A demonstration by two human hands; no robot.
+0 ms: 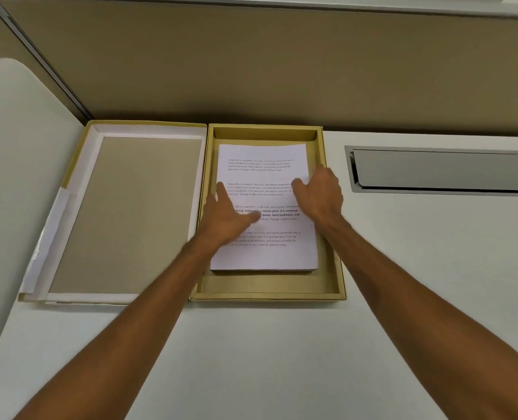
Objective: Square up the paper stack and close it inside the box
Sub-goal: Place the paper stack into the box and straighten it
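A stack of white printed paper [266, 256] lies inside the tan cardboard box [269, 295], with bare cardboard showing in front of it and behind it. The box lid [124, 213] lies open and flat to the left, inner side up. My left hand [227, 216] rests on the stack's left side, fingers spread, thumb across the text. Against the stack's right edge sits my right hand [319, 192], its fingers curved over the sheet and down beside the box wall. Neither hand grips anything.
The box stands on a white desk [251, 359], close to a beige partition wall [251, 71] at the back. A grey metal cable hatch [442, 172] is set into the desk to the right of the box. A white rounded panel [15, 131] stands at the left.
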